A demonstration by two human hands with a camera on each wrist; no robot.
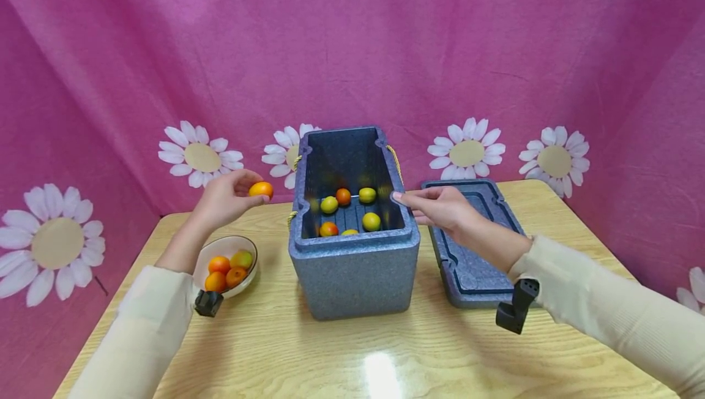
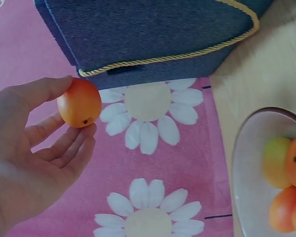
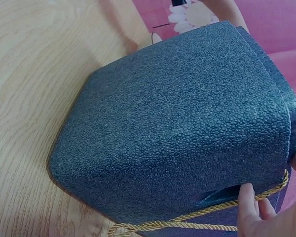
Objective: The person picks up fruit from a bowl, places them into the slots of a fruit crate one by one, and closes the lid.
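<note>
from my seat i start at the left, with the bowl (image 2: 249, 148) on the table (image 1: 253, 350). i count four pieces in it: three orange fruits (image 1: 215, 281) and a yellow-green fruit (image 1: 242, 259), which i take as the part left to do.

above the bowl i have the left hand (image 1: 228, 197), gripping a single orange piece (image 1: 261, 190) between thumb and fingertips. that piece is in the air, apart from both bowl and box, so i call its move half done.

in the middle stands the grey box (image 1: 355, 283), uncovered. on its floor i make out six pieces, such as a yellow fruit (image 1: 371, 221) and a red-orange fruit (image 1: 343, 196); one is partly hidden by the near wall. i judge these the finished share, so the work looks past halfway.

next comes the right hand (image 1: 443, 206), holding the box's right edge, thumb over the rim, fingers against the outer wall by the rope handle (image 3: 153, 226); it carries no fruit.

farthest right lies the lid (image 1: 468, 258), flat on the table; if the box needs closing, i reckon that remains too.
</note>
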